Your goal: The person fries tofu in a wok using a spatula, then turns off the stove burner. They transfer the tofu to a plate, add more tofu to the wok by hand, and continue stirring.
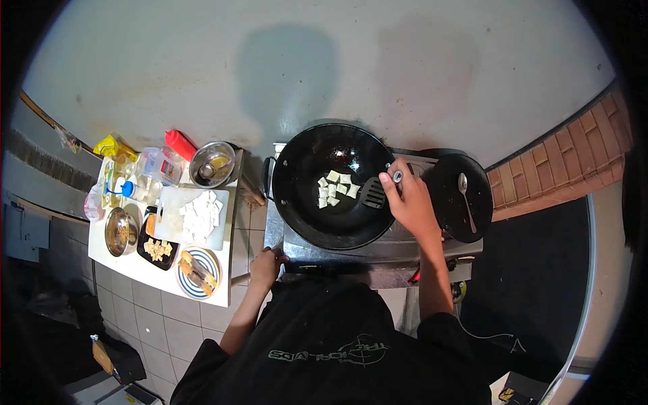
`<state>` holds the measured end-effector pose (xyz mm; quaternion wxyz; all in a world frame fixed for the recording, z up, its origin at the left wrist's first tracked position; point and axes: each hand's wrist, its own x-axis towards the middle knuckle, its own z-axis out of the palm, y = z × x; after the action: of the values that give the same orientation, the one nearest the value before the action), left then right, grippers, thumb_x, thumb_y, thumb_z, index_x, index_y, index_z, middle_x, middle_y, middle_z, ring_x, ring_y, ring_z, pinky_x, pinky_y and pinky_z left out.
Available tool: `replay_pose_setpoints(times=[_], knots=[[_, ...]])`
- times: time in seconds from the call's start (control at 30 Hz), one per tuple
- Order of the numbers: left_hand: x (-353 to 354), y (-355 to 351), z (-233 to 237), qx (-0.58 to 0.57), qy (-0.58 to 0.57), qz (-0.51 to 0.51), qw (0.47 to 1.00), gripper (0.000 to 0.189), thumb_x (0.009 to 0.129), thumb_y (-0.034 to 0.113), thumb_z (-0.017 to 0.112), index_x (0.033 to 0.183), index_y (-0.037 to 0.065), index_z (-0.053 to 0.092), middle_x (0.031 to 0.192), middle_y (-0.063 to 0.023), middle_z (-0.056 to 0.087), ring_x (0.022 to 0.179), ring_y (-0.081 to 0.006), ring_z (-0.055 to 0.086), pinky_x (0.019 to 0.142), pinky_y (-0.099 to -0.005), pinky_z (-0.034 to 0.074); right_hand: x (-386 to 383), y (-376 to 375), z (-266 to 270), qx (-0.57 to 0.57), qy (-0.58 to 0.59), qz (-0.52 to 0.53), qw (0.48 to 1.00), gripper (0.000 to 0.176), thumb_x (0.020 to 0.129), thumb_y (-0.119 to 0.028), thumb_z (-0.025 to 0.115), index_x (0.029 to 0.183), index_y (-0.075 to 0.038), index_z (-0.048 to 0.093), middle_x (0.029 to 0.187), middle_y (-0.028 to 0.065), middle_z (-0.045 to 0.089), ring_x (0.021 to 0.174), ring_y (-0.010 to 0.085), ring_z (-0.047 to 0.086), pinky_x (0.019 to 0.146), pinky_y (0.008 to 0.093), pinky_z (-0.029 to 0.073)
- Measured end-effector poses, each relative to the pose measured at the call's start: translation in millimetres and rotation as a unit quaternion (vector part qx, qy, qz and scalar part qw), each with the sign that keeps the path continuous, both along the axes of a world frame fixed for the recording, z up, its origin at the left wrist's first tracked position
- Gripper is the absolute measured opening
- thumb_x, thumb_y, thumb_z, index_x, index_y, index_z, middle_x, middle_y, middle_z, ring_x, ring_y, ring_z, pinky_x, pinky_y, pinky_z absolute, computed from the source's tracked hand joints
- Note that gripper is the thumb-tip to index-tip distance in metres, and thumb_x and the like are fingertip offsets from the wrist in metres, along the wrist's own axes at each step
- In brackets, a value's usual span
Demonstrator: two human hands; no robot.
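Observation:
A large black wok [317,226] stands on the steel stove [304,255], with several pale square pieces [333,192] lying in its middle. My right hand [408,199] is closed round the handle of a slotted spatula [372,194], whose black head rests inside the wok at the right of the pieces. At the stove's front left edge is my left hand [268,264], its fingers curled at the corner by a knob; what they hold, if anything, is too small to make out.
Right of the wok, a spoon [467,202] lies on a black pan [449,182]. The left table [158,280] bears a cutting board [172,219] with white pieces, metal bowls [121,231], a black tray [158,262], a striped plate [183,280] and a red bottle [179,144].

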<state>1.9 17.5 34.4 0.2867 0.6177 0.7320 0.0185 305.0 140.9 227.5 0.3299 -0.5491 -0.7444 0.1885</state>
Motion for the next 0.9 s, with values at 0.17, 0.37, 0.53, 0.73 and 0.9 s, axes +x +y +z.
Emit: replay_pose_setpoints(times=[0.17,0.37,0.53,0.73,0.9], knots=[[1.4,-0.2,-1.8,0.013,0.024,-0.022,0.999,0.024,0.086,0.037,0.065,0.095,0.015,0.071,0.096,-0.0142,0.065,0.086,-0.0362,0.067,0.073,-0.0484,0.053,-0.5,2.4,-25.4,-0.048,0.087,0.014,0.995,0.022,0.097,-0.023,0.056,0.090,-0.004,0.047,0.067,0.0179,0.054,0.062,0.0355,0.057,0.058,0.0405,0.042],[3.8,-4.4,-4.4,0.040,0.027,-0.023,0.999,0.016,0.088,0.029,0.060,0.095,0.018,0.070,0.094,-0.0137,0.065,0.085,-0.0357,0.067,0.070,-0.0489,0.054,-6.2,0.1,-42.7,-0.063,0.194,0.020,0.979,0.023,0.099,-0.020,0.055,0.087,-0.002,0.046,0.065,0.0072,0.050,0.060,0.0124,0.047,0.057,0.0306,0.039],[7.7,-4.2,0.3,0.043,0.037,-0.027,0.998,0.017,0.089,0.028,0.059,0.096,0.017,0.069,0.093,-0.0139,0.065,0.084,-0.0350,0.067,0.069,-0.0485,0.054,-6.0,-2.0,-58.3,-0.112,0.237,-0.013,0.965,0.023,0.101,-0.020,0.053,0.084,-0.005,0.047,0.066,0.0000,0.050,0.058,0.0083,0.043,0.056,0.0274,0.037],[5.3,-7.7,-12.9,0.063,0.041,-0.030,0.997,0.019,0.089,0.029,0.060,0.098,0.014,0.067,0.091,-0.0141,0.064,0.081,-0.0349,0.067,0.067,-0.0475,0.054,-9.3,-9.7,-59.0,-0.179,0.294,-0.006,0.939,0.021,0.102,-0.019,0.050,0.084,-0.008,0.047,0.070,-0.0018,0.052,0.054,0.0035,0.043,0.050,0.0212,0.035],[7.5,-9.2,-10.7,0.071,0.047,-0.032,0.996,0.019,0.089,0.029,0.060,0.098,0.014,0.067,0.091,-0.0144,0.064,0.080,-0.0349,0.068,0.066,-0.0475,0.054,-8.3,-14.7,-64.0,-0.204,0.265,0.036,0.942,0.021,0.102,-0.016,0.050,0.083,-0.007,0.047,0.069,-0.0014,0.054,0.053,0.0033,0.045,0.048,0.0200,0.036]])
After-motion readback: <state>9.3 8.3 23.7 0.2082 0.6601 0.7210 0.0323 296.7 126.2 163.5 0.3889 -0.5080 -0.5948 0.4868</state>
